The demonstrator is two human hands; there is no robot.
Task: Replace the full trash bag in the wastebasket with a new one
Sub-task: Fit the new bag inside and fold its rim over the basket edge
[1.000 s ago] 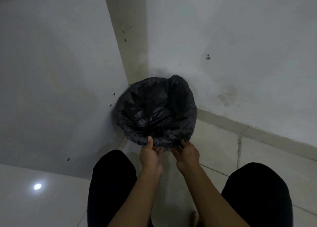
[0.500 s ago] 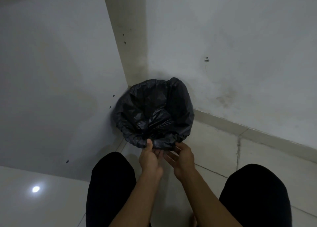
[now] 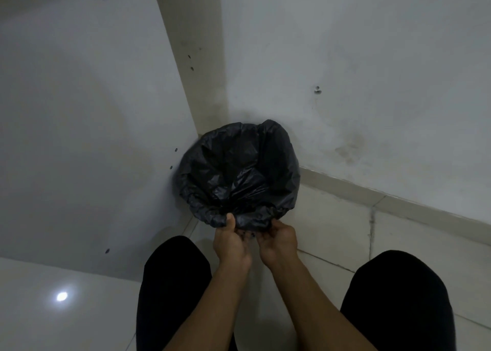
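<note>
The black bag (image 3: 239, 175) is draped over the hidden corner wastebasket, its near hem pinched thumb-on-top by the left hand (image 3: 231, 244), probably for snugging, while the right hand (image 3: 276, 240) is curled alongside, grip can't be told.

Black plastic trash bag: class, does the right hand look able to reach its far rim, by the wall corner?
Probably yes: the right hand grips the near edge of the black plastic trash bag, and nothing lies across its open mouth.
</note>
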